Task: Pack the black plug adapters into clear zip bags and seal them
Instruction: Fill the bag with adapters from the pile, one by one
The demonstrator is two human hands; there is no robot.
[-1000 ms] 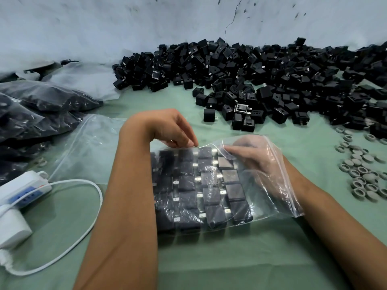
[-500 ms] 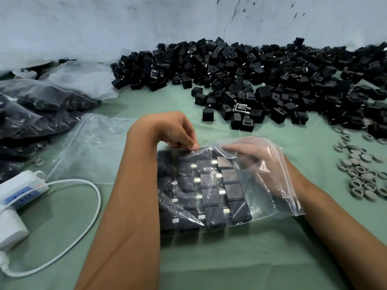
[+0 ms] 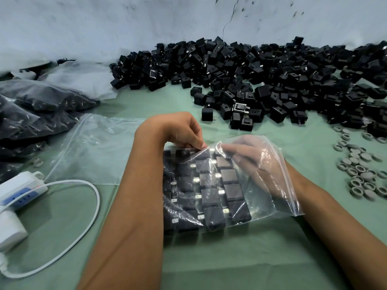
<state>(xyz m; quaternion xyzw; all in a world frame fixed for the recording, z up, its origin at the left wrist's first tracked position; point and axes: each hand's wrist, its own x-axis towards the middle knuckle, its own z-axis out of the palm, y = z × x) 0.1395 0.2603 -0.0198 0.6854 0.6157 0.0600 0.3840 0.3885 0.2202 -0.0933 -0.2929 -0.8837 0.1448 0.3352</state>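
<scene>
Nearest the viewer, on green table cover [image 3: 230, 264]: one clear zip bag [image 3: 270, 185], lying flat, mouth to the right, holding black plug adapters [image 3: 211, 197] laid in rows. Left hand [image 3: 178, 130]: fingers curled, pinching the bag's far edge. Right hand [image 3: 251, 162]: inside the bag through its mouth, fingers fairly straight; whether it holds anything cannot be told. Left side: white power strip [image 3: 21, 189] with cable; one empty zip bag [image 3: 94, 147]; filled bags [image 3: 31, 114]. Right side: grey round caps [image 3: 360, 170]. Far edge, against the wall: loose adapter heap [image 3: 251, 76].
</scene>
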